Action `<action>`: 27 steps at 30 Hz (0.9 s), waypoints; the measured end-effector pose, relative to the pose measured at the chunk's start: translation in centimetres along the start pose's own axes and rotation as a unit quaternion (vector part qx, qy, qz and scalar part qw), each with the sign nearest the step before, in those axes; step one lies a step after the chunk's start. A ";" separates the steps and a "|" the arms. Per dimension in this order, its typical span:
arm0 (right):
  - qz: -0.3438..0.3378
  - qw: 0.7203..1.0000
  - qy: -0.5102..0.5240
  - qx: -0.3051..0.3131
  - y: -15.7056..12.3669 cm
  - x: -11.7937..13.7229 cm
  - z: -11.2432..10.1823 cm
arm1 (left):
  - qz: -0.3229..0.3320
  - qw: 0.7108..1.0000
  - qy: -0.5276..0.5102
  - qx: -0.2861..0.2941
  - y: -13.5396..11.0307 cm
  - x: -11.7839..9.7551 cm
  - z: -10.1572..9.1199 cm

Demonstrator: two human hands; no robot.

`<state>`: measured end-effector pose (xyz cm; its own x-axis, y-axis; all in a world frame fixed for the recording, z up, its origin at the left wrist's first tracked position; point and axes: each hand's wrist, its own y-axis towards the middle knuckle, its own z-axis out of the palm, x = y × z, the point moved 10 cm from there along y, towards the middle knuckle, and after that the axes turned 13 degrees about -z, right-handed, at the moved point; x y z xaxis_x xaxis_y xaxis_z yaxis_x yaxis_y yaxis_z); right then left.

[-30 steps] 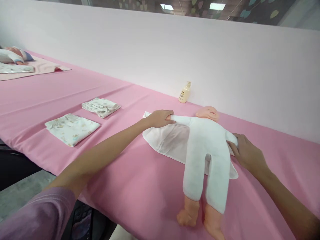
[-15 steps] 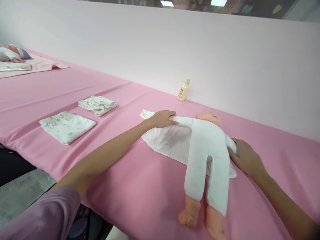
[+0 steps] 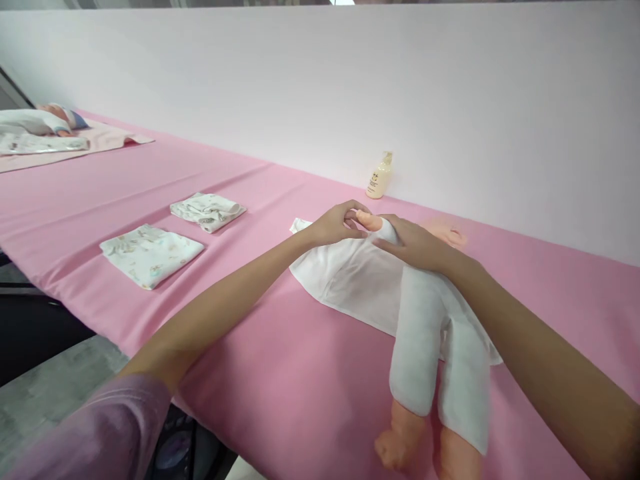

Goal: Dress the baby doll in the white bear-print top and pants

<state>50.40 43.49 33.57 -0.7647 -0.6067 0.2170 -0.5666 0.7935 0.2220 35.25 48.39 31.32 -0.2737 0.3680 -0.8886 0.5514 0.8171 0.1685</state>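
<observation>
A baby doll (image 3: 423,327) in a white soft body lies on the pink-covered table, its legs toward me and its head (image 3: 447,233) partly hidden behind my right arm. My right hand (image 3: 415,243) is wrapped round the doll's white arm (image 3: 387,231) close to the wrist. Just left of it, my left hand (image 3: 337,223) has thumb and fingers parted beside the doll's small hand (image 3: 369,220); whether it touches is unclear. Beneath the doll, a white garment (image 3: 350,280) lies spread out.
Two folded printed cloths, one nearer (image 3: 153,255) and one farther (image 3: 207,211), lie on the left. A pump bottle (image 3: 380,177) stands against the white wall (image 3: 320,93). Another doll (image 3: 35,123) lies on a pale cloth (image 3: 120,139) at far left. The table edge runs along the near left.
My right hand has left the doll's arm on the right and crossed over to the left arm. My left hand has loosened from that arm's end. The view has shifted slightly.
</observation>
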 end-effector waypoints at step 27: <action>-0.012 0.985 0.146 -0.091 1.9 -1.9 4.0 | -0.149 0.986 0.061 -0.040 1.6 8.2 -1.1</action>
<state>49.59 46.33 29.73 -0.6161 -0.6340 0.4674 -0.4990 0.7733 0.3912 33.04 53.25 24.77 -0.5091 0.1531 -0.8470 0.3700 0.9274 -0.0547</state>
